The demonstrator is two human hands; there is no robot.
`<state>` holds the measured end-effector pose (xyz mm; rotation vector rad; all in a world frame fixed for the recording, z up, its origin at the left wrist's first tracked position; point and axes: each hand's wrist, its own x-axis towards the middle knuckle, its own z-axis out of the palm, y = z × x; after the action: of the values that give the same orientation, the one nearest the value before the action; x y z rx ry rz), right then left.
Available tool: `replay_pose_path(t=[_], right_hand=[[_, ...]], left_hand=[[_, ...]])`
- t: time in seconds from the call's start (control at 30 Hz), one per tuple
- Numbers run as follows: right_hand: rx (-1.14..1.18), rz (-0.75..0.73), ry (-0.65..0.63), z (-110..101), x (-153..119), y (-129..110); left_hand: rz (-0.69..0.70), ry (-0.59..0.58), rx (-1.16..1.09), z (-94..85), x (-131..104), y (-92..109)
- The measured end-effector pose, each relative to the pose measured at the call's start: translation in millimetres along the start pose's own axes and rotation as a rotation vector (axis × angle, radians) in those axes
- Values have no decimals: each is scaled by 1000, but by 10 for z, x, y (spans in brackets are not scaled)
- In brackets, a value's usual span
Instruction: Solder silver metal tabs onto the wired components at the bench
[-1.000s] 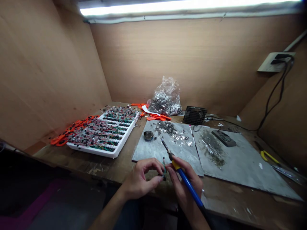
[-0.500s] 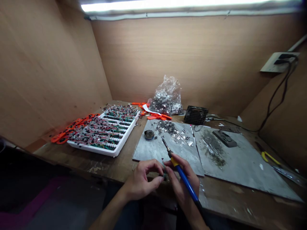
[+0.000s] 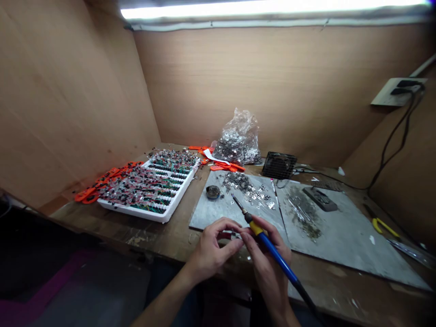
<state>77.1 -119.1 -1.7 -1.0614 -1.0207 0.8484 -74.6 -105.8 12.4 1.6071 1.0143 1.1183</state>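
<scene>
My left hand pinches a small wired part with red and pale pieces, just in front of the grey board. Fingertips of my right hand meet it from the other side. A blue and yellow soldering iron rests in my right hand, its tip pointing up and left above the board. Near that tip lie a small round dark container and a heap of small metal pieces.
At left a white foam tray holds rows of wired parts, beside orange pieces. Behind are a plastic bag of metal pieces and a black fan. Right: a second grey board, an iron stand, yellow-handled pliers.
Both hands and the iron have shifted slightly right. The small part between the fingers now shows red and pale pieces where green wire showed before.
</scene>
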Motion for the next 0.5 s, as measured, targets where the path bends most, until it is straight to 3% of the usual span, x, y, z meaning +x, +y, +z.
replay_pose_path(t=[0.1, 0.23, 0.4, 0.5], right_hand=[[13, 23, 7, -6, 8, 4], [27, 52, -8, -6, 5, 26], [7, 6, 40, 10, -23, 63], [-9, 8, 20, -10, -31, 76]], left_hand=[[23, 67, 37, 36, 21, -5], [186, 247, 290, 48, 1, -7], [275, 157, 375, 34, -10, 61], [195, 36, 275, 33, -2, 77]])
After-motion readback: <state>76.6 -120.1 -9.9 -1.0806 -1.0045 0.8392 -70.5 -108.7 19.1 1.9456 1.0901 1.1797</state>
